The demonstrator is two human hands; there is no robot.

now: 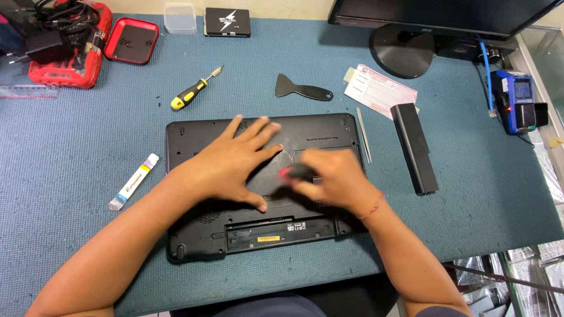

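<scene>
A black laptop (194, 132) lies upside down on the blue mat, its empty battery bay toward me. My left hand (235, 161) rests flat on the laptop's underside with fingers spread. My right hand (332, 179) is blurred over the middle of the base, closed on a small tool with a red and black handle (295, 172). The tool's tip is hidden.
A black battery (414, 147) and metal tweezers (363, 134) lie right of the laptop. Behind it are a yellow-handled screwdriver (194, 89), a black pry scraper (302, 89) and a pink paper form (380, 91). A white pry tool (134, 182) lies left. A monitor stand (402, 50) is at the back.
</scene>
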